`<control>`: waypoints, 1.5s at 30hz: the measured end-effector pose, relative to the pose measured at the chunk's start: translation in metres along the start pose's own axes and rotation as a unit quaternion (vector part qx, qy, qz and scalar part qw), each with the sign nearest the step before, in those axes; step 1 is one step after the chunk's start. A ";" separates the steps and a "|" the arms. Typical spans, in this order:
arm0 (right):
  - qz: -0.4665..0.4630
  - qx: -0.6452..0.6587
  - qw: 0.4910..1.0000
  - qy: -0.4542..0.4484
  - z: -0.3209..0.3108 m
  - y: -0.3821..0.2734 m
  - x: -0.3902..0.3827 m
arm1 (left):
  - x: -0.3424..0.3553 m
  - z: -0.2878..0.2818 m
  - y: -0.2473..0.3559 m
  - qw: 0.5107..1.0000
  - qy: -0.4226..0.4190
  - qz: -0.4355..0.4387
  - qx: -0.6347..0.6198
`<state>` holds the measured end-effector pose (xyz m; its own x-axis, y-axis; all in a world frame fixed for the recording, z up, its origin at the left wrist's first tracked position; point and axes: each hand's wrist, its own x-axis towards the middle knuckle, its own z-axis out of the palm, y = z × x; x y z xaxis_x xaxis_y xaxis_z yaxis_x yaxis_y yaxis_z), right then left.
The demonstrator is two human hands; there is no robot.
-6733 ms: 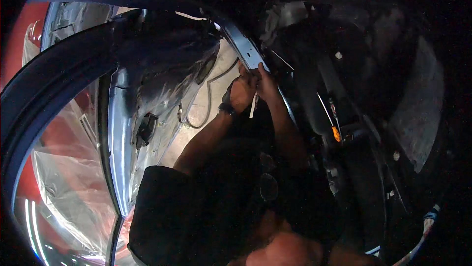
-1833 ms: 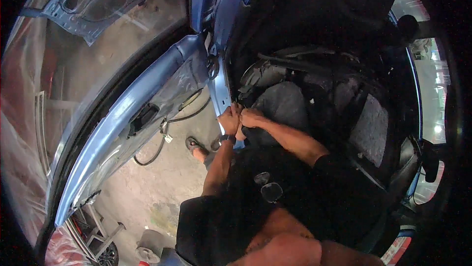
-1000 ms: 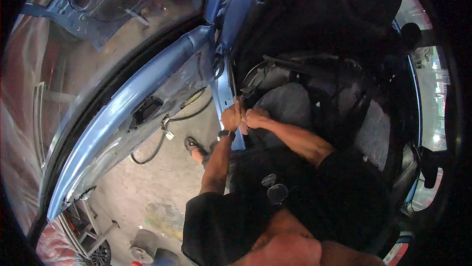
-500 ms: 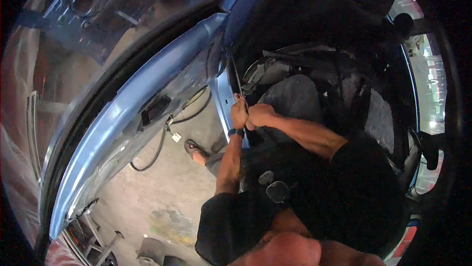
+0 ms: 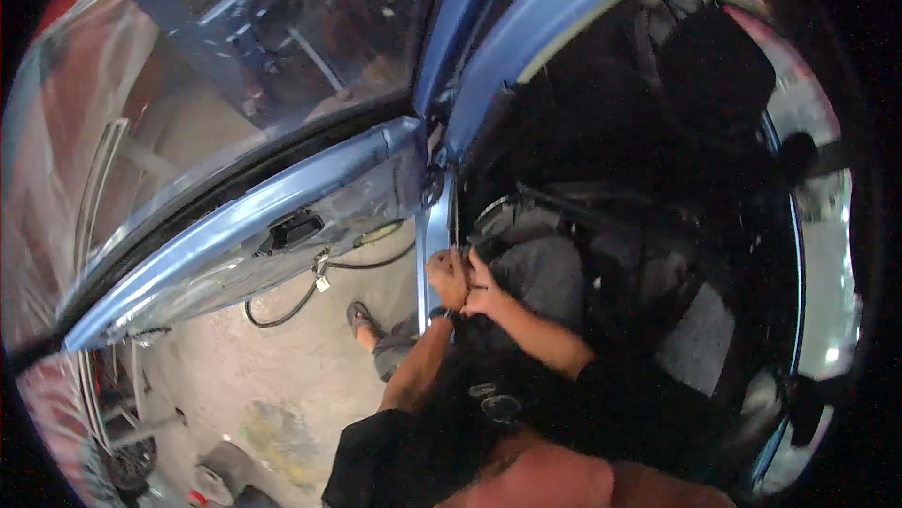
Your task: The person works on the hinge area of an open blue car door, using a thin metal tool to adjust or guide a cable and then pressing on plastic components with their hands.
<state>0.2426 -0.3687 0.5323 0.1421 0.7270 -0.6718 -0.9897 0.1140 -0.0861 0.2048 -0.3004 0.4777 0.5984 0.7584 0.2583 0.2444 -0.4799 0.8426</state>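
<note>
My left hand point(image 5: 447, 275) is closed at the inner edge of the light-blue door sill point(image 5: 435, 226), around what looks like a narrow dark strip point(image 5: 456, 212) running along it. My right hand point(image 5: 478, 287) is pressed close beside the left, just inside the car, with its fingers pointing up along that edge; what it grips is hidden and blurred. A watch point(image 5: 441, 315) is on my left wrist. The open blue door point(image 5: 244, 221) with a dark handle recess point(image 5: 289, 231) stands to the left of my arms.
Right is the dark car interior with a grey carpeted area point(image 5: 536, 264). Clear plastic sheeting point(image 5: 75, 188) hangs at left. A black cable point(image 5: 282, 318) loops below the door. A metal frame point(image 5: 132, 433) and a grey container point(image 5: 221, 470) are at lower left on the concrete floor point(image 5: 235, 376).
The view has shifted, so door, sill and hands appear lower in the picture. My hands remain together at the sill, with the right hand's fingers now angled more upward.
</note>
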 end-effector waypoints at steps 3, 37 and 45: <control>0.008 -0.016 1.000 0.014 -0.008 -0.002 0.003 | 0.009 -0.007 0.045 0.994 0.041 -0.091 -0.034; -0.090 -0.084 0.991 0.056 -0.022 -0.017 0.032 | 0.011 -0.011 0.036 0.898 -0.075 -0.371 -0.225; -0.102 -0.095 0.989 0.048 0.002 0.001 0.043 | 0.005 -0.055 0.039 0.960 -0.056 -0.169 -0.216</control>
<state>0.2478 -0.3356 0.5050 0.3457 0.6338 -0.6919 -0.9269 0.1157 -0.3570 0.1752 -0.2910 0.5374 0.6250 0.7747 -0.0956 0.1136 0.0309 0.9930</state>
